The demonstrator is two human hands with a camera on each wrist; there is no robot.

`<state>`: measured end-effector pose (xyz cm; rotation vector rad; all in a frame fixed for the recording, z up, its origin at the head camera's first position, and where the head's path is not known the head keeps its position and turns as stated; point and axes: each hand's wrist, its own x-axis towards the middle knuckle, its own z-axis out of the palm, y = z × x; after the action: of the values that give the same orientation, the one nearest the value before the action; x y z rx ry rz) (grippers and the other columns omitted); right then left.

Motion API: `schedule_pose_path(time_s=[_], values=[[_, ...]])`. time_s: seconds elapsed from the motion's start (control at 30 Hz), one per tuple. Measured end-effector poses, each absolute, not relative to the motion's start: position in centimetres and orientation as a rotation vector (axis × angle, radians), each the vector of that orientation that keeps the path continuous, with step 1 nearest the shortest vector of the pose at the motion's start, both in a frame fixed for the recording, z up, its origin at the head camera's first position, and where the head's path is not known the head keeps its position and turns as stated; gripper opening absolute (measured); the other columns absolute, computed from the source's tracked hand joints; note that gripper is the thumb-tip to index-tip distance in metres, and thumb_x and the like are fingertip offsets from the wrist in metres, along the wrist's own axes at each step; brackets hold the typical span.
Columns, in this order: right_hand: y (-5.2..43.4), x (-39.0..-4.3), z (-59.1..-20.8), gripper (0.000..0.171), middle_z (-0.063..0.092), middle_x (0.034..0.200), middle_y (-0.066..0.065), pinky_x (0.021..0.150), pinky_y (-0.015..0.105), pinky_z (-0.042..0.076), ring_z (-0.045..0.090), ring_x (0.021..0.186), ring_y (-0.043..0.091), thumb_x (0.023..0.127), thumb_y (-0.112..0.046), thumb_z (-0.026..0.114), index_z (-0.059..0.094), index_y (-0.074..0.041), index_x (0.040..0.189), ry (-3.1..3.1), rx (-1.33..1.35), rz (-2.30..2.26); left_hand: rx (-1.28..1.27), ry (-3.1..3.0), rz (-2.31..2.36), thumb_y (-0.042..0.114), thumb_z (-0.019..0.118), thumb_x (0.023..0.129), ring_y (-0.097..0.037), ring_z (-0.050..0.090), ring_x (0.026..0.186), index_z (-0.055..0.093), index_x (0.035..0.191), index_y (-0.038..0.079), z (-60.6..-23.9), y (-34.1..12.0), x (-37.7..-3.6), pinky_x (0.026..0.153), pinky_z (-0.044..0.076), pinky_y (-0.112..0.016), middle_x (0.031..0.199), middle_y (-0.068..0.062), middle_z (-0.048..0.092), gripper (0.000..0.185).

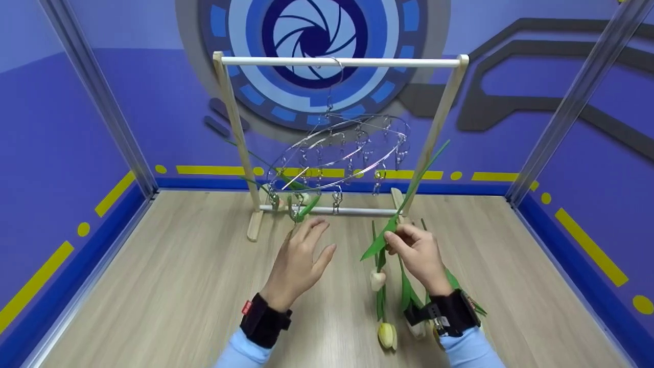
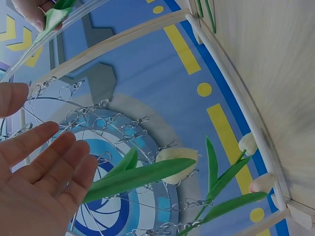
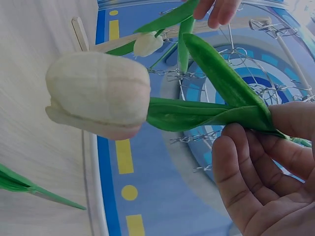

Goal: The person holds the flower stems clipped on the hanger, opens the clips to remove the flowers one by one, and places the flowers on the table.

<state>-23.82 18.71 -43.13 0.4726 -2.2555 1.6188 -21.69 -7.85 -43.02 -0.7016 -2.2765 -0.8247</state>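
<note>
My right hand (image 1: 393,240) pinches the green stem of a white tulip (image 1: 377,280), which hangs bloom-down over the table. In the right wrist view the bloom (image 3: 98,93) fills the left side, and my right hand (image 3: 258,130) grips its leaves. My left hand (image 1: 319,237) hovers open with fingers spread, just below the metal clip hanger (image 1: 342,148) and touching nothing. The hanger hangs from the top rod of a wooden rack (image 1: 232,117). A few tulips (image 2: 174,162) are held in clips on its left side, close to my left hand (image 2: 44,157).
Two or three more tulips (image 1: 387,335) lie on the wooden table (image 1: 168,286) under my right wrist. Blue walls with yellow markings enclose the table on three sides. The rack's lower rod (image 1: 327,210) runs just beyond my hands.
</note>
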Motion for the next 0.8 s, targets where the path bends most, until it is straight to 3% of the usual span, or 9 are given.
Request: schedule_pose_path(time_s=[0.5, 0.8], values=[[18.1, -24.1, -45.0, 0.010, 0.069, 0.077, 0.017, 0.064, 0.030, 0.059, 0.066, 0.065, 0.020, 0.099, -0.004, 0.068, 0.074, 0.003, 0.094, -2.319, 0.405, 1.768, -0.624, -2.261, -0.567, 0.023, 0.076, 0.094, -0.032, 0.061, 0.123, 0.065, 0.130, 0.000, -45.7, -8.6, -20.4, 0.102, 0.049, -0.047, 0.129, -0.016, 0.064, 0.043], [17.8, -24.0, -46.0, 0.013, 0.070, 0.077, 0.016, 0.065, 0.033, 0.059, 0.067, 0.066, 0.022, 0.099, -0.008, 0.068, 0.073, 0.002, 0.092, -2.427, 0.425, 1.716, -0.582, -2.334, -0.559, 0.026, 0.075, 0.096, -0.033, 0.061, 0.123, 0.065, 0.131, -0.001, -47.2, -8.4, -20.3, 0.101, 0.049, -0.049, 0.130, -0.016, 0.065, 0.045]])
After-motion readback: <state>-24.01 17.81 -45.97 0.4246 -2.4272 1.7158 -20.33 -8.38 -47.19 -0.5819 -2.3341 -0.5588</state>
